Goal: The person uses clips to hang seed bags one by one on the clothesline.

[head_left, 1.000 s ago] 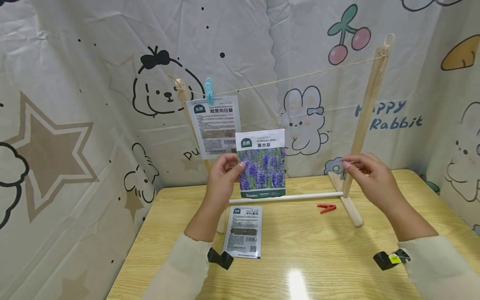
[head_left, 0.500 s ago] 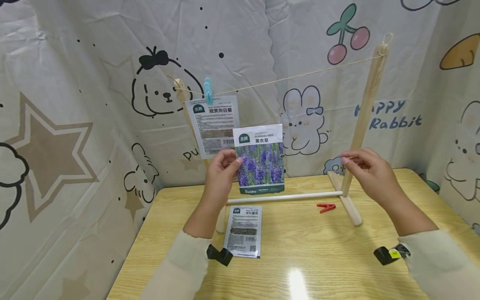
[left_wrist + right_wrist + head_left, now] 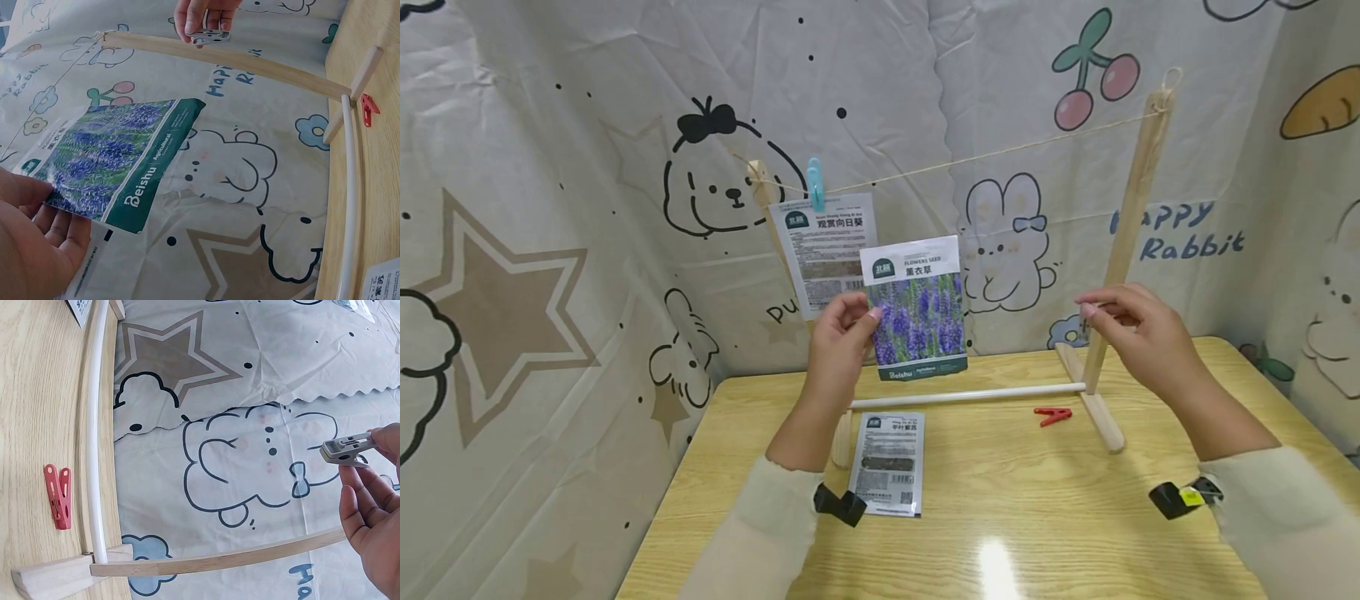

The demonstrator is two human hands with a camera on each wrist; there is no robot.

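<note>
Between thumb and fingers, my left hand pinches the left edge of a flower seed packet with purple blooms on its front. The packet is in the air, below a string and apart from it. To the right, near the wooden post, my right hand pinches a grey clothespin, clearest in the right wrist view. Behind the left hand, a second seed packet, text side out, hangs from the string by a light blue clothespin. The held packet covers its lower right corner.
A third seed packet lies text side up on the wooden table. Near the stand's right foot lies a red clothespin. A white rod runs low between the posts, and a printed curtain hangs behind.
My left hand has raised the flower seed packet and shifted it slightly left, with a small tilt. My right hand has risen a little, still pinching the clothespin.
</note>
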